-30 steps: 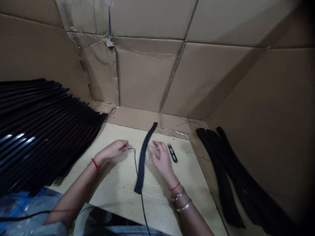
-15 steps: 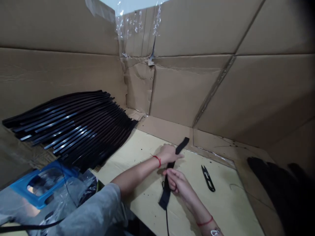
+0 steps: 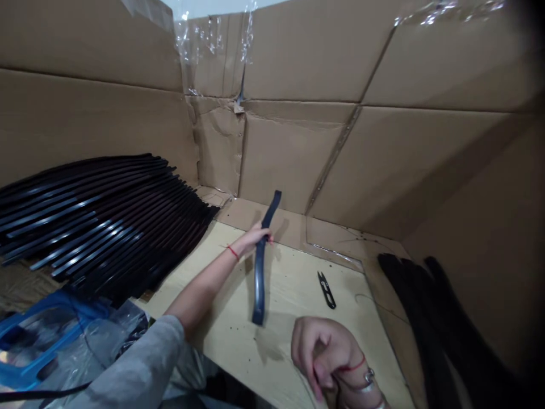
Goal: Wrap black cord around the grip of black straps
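A narrow black strip (image 3: 259, 278) hangs in my left hand (image 3: 255, 234), which is clamped around it above its middle, a shorter length showing past my fingers and a longer one on my side. The strip is over the pale worktop (image 3: 293, 272) and seems lifted off it, though I cannot tell by how much. Its long axis runs away from me, the far end leaning right and the near end pointing back toward my body.

My hands are well apart. My right hand (image 3: 319, 355) is closer to me, to the right of the strip's near end and not touching it. Its fingers curl inward; I cannot tell whether they pinch anything. From that hand, the strip lies ahead and to the left, so my left hand is much the nearer one.

Right of the strip, a pair of small black snips (image 3: 326, 291) lies on the worktop, points facing away from me. Further left, many glossy black strips (image 3: 128, 216) lie side by side in a broad fan. Far right are more dark strips (image 3: 443, 329), matte and blurred. At lower left sits a blue plastic frame (image 3: 25, 346) beside clear plastic wrapping (image 3: 85, 346). Brown cardboard walls (image 3: 289, 153) enclose the space.
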Available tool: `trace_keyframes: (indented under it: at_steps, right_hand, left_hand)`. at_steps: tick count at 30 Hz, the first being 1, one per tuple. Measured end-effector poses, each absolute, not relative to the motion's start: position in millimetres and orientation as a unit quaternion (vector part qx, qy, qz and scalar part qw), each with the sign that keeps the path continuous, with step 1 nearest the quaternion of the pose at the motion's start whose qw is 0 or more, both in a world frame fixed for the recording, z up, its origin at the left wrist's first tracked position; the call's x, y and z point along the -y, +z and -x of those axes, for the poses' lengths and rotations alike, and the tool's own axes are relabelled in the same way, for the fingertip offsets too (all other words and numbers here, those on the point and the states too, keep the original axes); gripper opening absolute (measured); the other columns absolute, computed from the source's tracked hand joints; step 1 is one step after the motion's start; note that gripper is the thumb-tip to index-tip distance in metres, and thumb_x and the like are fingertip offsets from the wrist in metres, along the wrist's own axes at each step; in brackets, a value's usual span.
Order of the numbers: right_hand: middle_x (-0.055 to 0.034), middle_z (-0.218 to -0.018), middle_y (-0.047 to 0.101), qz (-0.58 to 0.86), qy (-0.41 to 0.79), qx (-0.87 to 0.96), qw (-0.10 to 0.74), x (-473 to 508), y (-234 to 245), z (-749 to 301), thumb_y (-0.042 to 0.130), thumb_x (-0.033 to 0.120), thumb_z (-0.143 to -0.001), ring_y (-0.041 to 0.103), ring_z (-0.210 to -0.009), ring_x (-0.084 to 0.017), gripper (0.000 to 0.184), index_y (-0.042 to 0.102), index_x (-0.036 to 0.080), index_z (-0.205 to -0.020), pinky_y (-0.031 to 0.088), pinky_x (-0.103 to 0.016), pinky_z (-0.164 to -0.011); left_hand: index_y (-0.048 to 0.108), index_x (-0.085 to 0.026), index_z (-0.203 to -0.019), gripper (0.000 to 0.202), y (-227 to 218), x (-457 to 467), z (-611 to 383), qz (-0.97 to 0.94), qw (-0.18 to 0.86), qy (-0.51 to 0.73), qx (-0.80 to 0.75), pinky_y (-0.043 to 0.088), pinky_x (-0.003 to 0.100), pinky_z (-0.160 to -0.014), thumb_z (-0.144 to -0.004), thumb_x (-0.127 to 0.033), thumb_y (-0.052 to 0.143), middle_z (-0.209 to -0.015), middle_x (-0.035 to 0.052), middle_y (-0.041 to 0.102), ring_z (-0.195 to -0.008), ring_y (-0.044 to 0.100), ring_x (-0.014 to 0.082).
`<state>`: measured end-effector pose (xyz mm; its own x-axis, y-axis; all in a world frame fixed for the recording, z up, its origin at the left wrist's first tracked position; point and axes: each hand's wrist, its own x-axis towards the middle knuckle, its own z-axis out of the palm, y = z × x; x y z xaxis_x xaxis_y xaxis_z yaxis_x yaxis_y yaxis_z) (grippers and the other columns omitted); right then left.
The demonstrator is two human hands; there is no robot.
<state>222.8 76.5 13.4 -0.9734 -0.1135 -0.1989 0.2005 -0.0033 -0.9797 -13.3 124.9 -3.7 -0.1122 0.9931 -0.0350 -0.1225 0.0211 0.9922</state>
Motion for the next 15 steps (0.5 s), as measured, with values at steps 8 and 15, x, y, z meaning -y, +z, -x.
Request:
trace_keyframes:
  at_steps: [8, 15]
  right_hand:
    - [0.0079, -0.05, 0.029, -0.241, -0.618, -0.66, -0.354, -101.9, 87.1, -223.0, 0.064, 0.041, -0.083, 0.02, -0.046, -0.008, 0.024, 0.066, 0.017, -0.081, 0.016, -0.021, -0.044]
    - [0.0028, -0.055, 0.041, -0.367, -0.392, -0.695, -0.478, -70.3, 122.4, -220.3, 0.061, 0.04, -0.086, 0.036, -0.051, -0.011, 0.028, 0.072, 0.015, -0.081, 0.028, -0.024, -0.048]
  left_hand:
    - [0.058, -0.013, -0.104, 0.038, 35.8, -69.7, -8.1, -0.423, 0.647, 0.585, -0.246, 0.025, 0.015, -0.038, -0.098, -0.047, 0.042, -0.049, -0.0088, 0.029, -0.036, 0.028, 0.0055]
    - [0.062, -0.01, -0.1, 0.047, 80.0, -50.4, -38.3, -0.447, 0.704, 0.53, -0.152, 0.028, 0.016, -0.04, -0.098, -0.046, 0.031, -0.048, -0.005, 0.035, -0.036, 0.034, 0.0074]
